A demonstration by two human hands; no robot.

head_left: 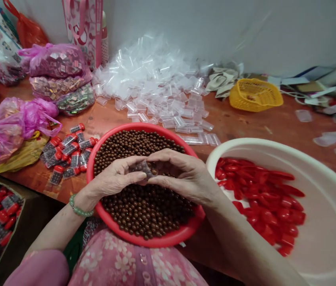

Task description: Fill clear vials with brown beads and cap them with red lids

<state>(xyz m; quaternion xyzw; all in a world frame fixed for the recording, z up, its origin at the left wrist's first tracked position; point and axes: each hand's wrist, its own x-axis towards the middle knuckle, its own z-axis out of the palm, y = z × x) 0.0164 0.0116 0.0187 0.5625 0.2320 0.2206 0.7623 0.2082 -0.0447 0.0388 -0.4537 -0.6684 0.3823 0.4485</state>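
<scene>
Over a red basin [143, 126] full of small round brown balls [144, 210], my left hand [117, 174] grips a small clear plastic box [140, 170] with dark balls inside. My right hand [182, 174] meets it at the box's right end, thumb and fingers pinched there. Whether the right fingers hold a ball or only the box's end is hard to make out. Left of the basin lies a pile of filled boxes with red caps [69, 149]. To the right, a large cream basin [313, 159] holds glossy red plastic caps [263, 198].
Many empty clear boxes [168, 99] are heaped behind the red basin. A yellow basket [254, 95] stands at the back right. Pink plastic bags [55, 63] sit at the back left. A carton [33, 214] of capped boxes is at the lower left.
</scene>
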